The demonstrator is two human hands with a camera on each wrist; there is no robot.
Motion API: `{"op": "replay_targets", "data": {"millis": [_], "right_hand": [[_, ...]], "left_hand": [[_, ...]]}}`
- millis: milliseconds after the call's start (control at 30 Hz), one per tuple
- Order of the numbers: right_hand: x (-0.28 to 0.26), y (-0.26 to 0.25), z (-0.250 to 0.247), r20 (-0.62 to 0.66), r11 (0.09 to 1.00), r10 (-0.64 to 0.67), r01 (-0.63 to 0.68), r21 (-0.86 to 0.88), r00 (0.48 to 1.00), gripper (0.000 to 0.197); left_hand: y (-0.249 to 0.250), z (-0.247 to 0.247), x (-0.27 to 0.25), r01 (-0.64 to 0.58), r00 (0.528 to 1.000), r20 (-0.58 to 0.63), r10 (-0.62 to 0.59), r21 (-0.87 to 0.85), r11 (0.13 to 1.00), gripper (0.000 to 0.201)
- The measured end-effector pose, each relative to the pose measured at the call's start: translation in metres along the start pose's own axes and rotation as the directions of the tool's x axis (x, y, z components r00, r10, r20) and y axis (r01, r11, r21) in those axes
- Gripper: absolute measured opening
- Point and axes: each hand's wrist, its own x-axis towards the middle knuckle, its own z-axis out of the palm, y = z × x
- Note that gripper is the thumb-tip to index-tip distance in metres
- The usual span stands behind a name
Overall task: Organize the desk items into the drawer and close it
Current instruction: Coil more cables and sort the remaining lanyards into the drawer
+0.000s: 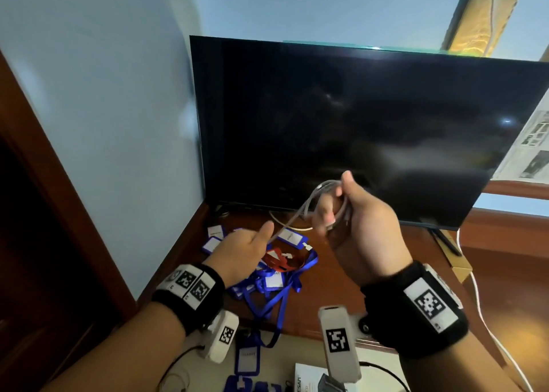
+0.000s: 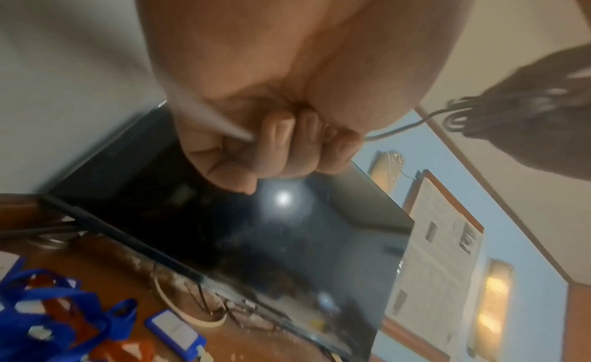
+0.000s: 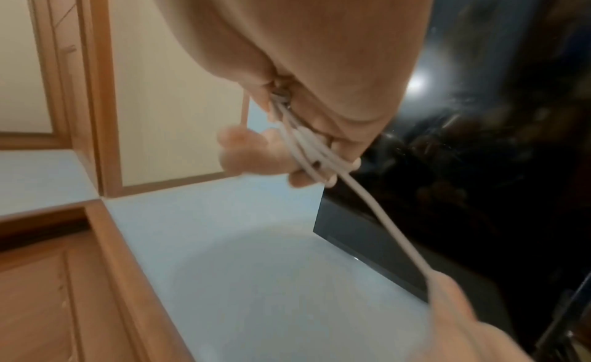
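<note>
Presently the fingers [image 3: 319, 150] of the right hand [image 1: 365, 231] are curled round several loops of a pale grey cable [image 1: 300, 210], pinching the coil between thumb and fingertips; the coil is held in the air above the worktop [image 1: 332, 273], in front of the lower edge of the dark monitor [image 1: 356, 124]. One strand of the cable runs down and to the left from the coil to the left hand [image 1: 240, 252], whose fingers [image 2: 278, 145] are closed round it, thumb extended along the strand. Both hands are clear of the worktop surface. Beneath the left hand, near the left rear corner of the worktop, lies a tangled heap of blue lanyards [image 1: 285, 290] with blue badge holders [image 1: 214, 243] and one red lanyard [image 1: 279, 258] among them; some straps hang over the front edge of the worktop. Below that front edge the drawer [image 1: 297, 350] stands open, with a pale interior; it contains a blue badge holder [image 1: 246, 359] and a white box [image 1: 309, 377] with printed lettering, partly hidden by the wrist cameras. A white cord [image 1: 487, 326] runs along the right edge of the worktop. The monitor stands at the rear edge, against a pale blue wall [image 1: 118, 109].
</note>
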Motion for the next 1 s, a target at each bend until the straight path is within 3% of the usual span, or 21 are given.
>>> {"op": "replay_targets", "data": {"millis": [100, 167, 233, 300, 367, 467, 533, 567, 700, 833, 900, 1000], "right_hand": [[0.011, -0.005, -0.012, -0.118, 0.994, -0.106, 0.107, 0.005, 0.987, 0.04], [0.018, 0.0, -0.023, -0.158, 0.972, -0.195, 0.17, -0.16, 0.968, 0.04], [0.02, 0.009, -0.032, -0.177, 0.86, -0.276, 0.161, -0.484, 0.945, 0.031], [0.019, 0.019, -0.04, -0.12, 0.662, -0.293, 0.11, -0.741, 0.949, 0.028], [0.017, 0.031, -0.045, -0.069, 0.511, -0.198, 0.043, -0.859, 0.978, 0.025], [0.008, 0.049, -0.046, -0.095, 0.438, 0.066, -0.114, -0.892, 0.993, 0.037], [0.0, 0.056, -0.04, -0.052, 0.507, 0.19, -0.143, -0.85, 0.98, 0.045], [-0.004, 0.058, -0.037, -0.011, 0.579, 0.241, -0.154, -0.8, 0.97, 0.046], [-0.014, 0.056, -0.025, 0.091, 0.793, 0.328, -0.222, -0.568, 0.94, 0.049], [-0.013, 0.058, -0.02, 0.125, 0.908, 0.275, -0.215, -0.361, 0.953, 0.043], [-0.011, 0.06, -0.019, 0.083, 0.936, 0.251, -0.22, -0.273, 0.964, 0.041], [-0.008, 0.064, -0.022, 0.005, 0.96, 0.233, -0.229, -0.161, 0.972, 0.041]], "left_hand": [[0.003, 0.016, -0.023, -0.005, 0.99, 0.144, -0.009, 0.098, 0.995, 0.064], [0.016, 0.017, -0.039, -0.054, 0.983, 0.184, 0.021, 0.176, 0.983, 0.059], [0.033, 0.01, -0.05, -0.132, 0.976, 0.2, 0.08, 0.257, 0.957, 0.053], [0.047, -0.001, -0.056, -0.218, 0.972, 0.158, 0.177, 0.308, 0.926, 0.056], [0.057, -0.015, -0.056, -0.329, 0.943, 0.089, 0.32, 0.378, 0.865, 0.058], [0.059, -0.034, -0.047, -0.41, 0.854, -0.058, 0.517, 0.536, 0.738, 0.059], [0.057, -0.044, -0.036, -0.381, 0.811, -0.133, 0.57, 0.619, 0.687, 0.059], [0.055, -0.046, -0.031, -0.359, 0.812, -0.147, 0.564, 0.637, 0.683, 0.058], [0.039, -0.046, -0.021, -0.275, 0.899, -0.12, 0.422, 0.594, 0.756, 0.059], [0.021, -0.025, -0.028, -0.205, 0.973, -0.074, 0.22, 0.17, 0.964, 0.067], [0.016, -0.014, -0.034, -0.188, 0.981, -0.064, 0.185, -0.032, 0.982, 0.061], [0.012, -0.005, -0.043, -0.168, 0.983, -0.101, 0.152, -0.174, 0.97, 0.049]]}}
